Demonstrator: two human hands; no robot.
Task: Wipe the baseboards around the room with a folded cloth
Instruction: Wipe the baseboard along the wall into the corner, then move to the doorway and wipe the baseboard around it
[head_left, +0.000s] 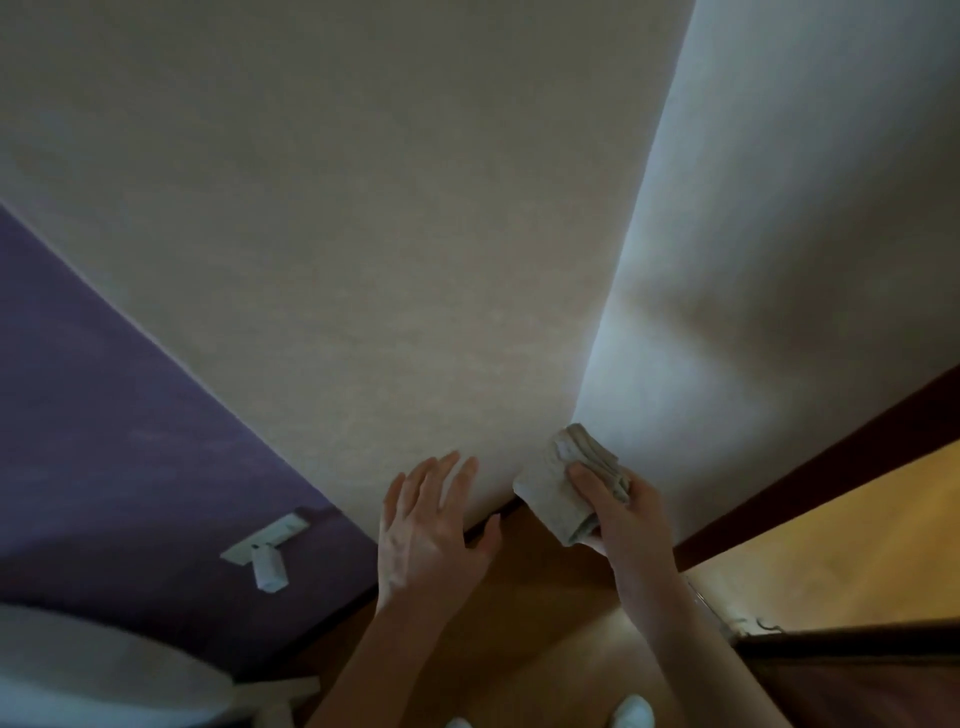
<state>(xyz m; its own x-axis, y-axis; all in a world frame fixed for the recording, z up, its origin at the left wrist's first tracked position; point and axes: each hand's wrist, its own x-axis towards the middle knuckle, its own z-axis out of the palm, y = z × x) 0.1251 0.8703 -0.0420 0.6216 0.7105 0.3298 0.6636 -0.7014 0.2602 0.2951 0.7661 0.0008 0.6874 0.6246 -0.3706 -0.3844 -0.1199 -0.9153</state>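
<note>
Beige folded cloth (563, 499) in right hand (621, 517) beside dark baseboard (810, 457) at corner

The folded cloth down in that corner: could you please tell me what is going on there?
A person is wiping baseboards and has reached a room corner. Their right hand grips the folded cloth and holds it at the foot of the corner, where the two walls meet, over the dark baseboard. Their left hand is open with fingers spread, seemingly braced on the beige wall just above the baseboard.
</note>
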